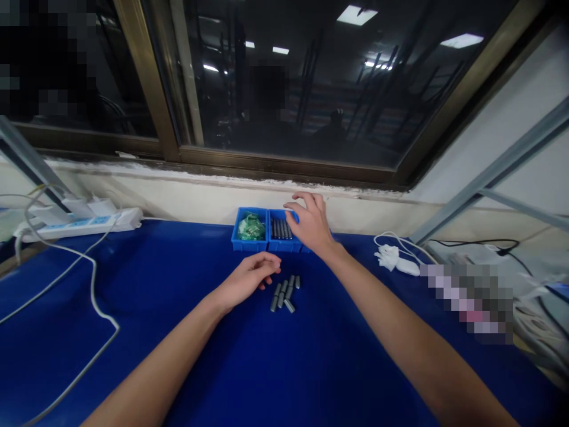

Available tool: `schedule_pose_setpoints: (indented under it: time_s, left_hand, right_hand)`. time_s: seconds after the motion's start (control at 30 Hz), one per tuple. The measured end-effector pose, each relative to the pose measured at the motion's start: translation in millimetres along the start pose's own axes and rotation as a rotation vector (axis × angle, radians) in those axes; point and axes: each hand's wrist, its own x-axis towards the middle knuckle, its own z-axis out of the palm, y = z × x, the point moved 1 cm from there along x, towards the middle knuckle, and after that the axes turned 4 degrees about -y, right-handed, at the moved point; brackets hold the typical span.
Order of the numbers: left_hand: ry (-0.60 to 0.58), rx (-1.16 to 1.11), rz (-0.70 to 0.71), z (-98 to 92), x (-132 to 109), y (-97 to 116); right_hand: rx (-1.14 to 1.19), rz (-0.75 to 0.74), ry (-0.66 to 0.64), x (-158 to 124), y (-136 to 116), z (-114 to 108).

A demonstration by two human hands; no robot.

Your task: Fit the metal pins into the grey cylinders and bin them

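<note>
Several small grey metal cylinders [284, 292] lie loose on the blue table mat [186, 332]. My left hand [249, 277] rests on the mat just left of them, fingers loosely curled with the tips touching the nearest ones, holding nothing I can see. My right hand [310, 222] hovers over the right side of a blue bin [281, 244] filled with more grey cylinders, fingers spread and bent downward. A second blue bin [243, 244] to its left holds green parts.
A white power strip [84, 224] with a trailing cable [95, 296] lies at the back left. White cloth or gloves [391, 258] and cables sit at the right. A window sill and dark window run behind the bins. A metal frame strut [489, 175] angles up at right.
</note>
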Motion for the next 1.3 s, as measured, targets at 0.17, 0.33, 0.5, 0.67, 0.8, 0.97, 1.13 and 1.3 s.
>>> schedule_pose_setpoints:
  time_s: [0.17, 0.33, 0.5, 0.67, 0.8, 0.97, 1.13, 1.3]
  left_hand:
    - [-0.093, 0.409, 0.189, -4.3, -12, 5]
    - [-0.242, 0.657, 0.288, -7.7, -21, 4]
    - [-0.240, 0.678, 0.318, -6.5, -19, 4]
    - [-0.292, 0.727, 0.321, -5.3, -14, 2]
    - [-0.299, 0.805, 0.354, -4.0, -12, -2]
    - [-0.257, 0.862, 0.375, 0.2, -11, -4]
    - [-0.256, 0.884, 0.349, 3.3, -13, -1]
    - [-0.261, 0.931, 0.384, 4.9, -12, -2]
  right_hand:
    - [0.272, -0.065, -0.004, -71, -21, -27]
    - [0.446, 0.062, -0.414, -111, -3, -23]
    - [0.527, 0.131, -0.622, -119, 15, -15]
    - [0.514, 0.116, -0.627, -116, 6, -31]
    - [0.609, 0.028, -0.792, -119, -7, -41]
    - [0.536, -0.030, -0.838, -122, -15, -33]
    - [0.504, -0.077, -0.808, -125, -23, -25]
    - [0.510, -0.120, -0.809, -128, -30, -24]
